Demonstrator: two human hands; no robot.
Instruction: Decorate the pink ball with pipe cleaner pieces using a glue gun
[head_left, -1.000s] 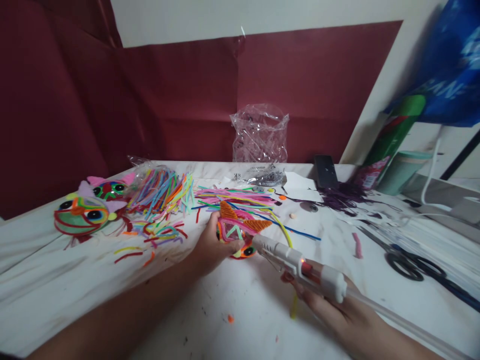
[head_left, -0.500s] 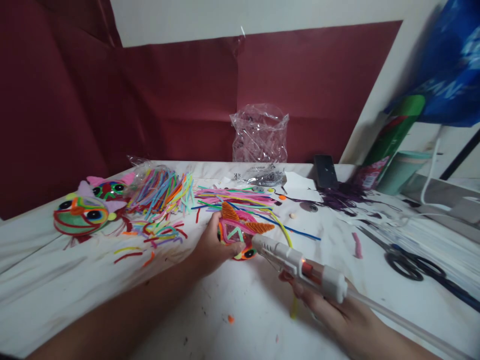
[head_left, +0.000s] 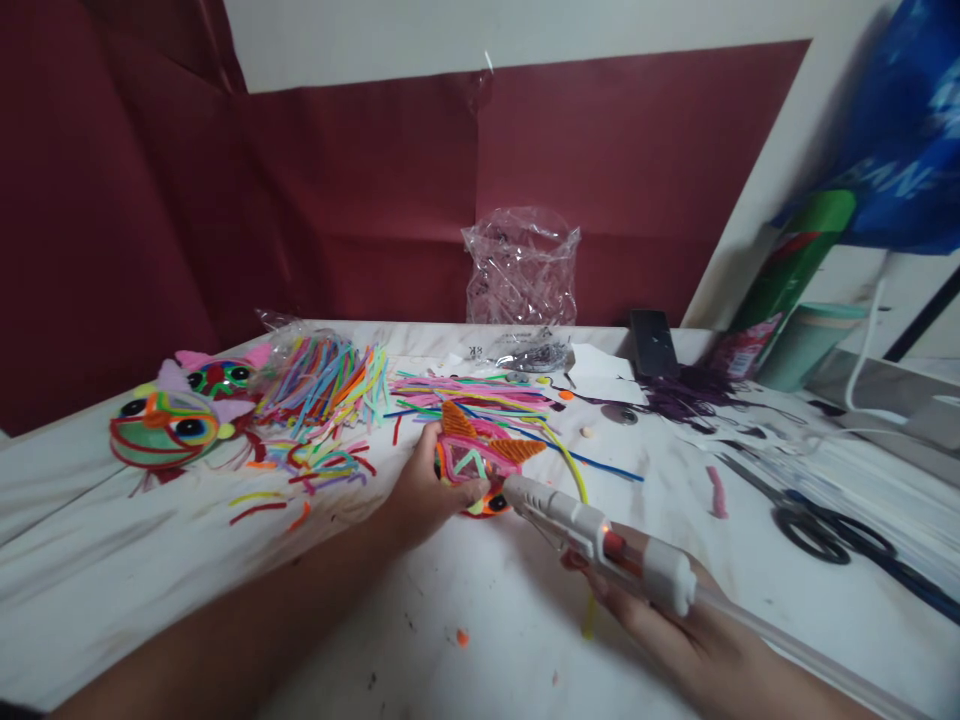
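Near the middle of the table, my left hand (head_left: 427, 490) grips a pipe-cleaner animal mask (head_left: 480, 455) with orange pointed ears, pink bands and a black eye. The thumb lies across its near side. My right hand (head_left: 652, 600) is wrapped round a white hot glue gun (head_left: 570, 515), its small light lit and a long clear glue stick (head_left: 795, 640) sticking out of the back. The gun's nozzle end is right at the animal's face; whether it touches cannot be seen. A yellow pipe cleaner (head_left: 574, 470) curves behind the gun.
Two finished-looking animal faces (head_left: 165, 435) lie at the left beside a bag of pipe cleaners (head_left: 322, 385). Loose pipe cleaners (head_left: 472, 390) spread behind my hands. Black scissors (head_left: 817, 525), purple strands (head_left: 690, 390), a dark phone-like slab (head_left: 652, 343) and a green cup (head_left: 810, 345) are at the right.
Almost nothing differs. The glue gun's rear end and my right hand have shifted very slightly to the right; my left hand stays on the animal piece.
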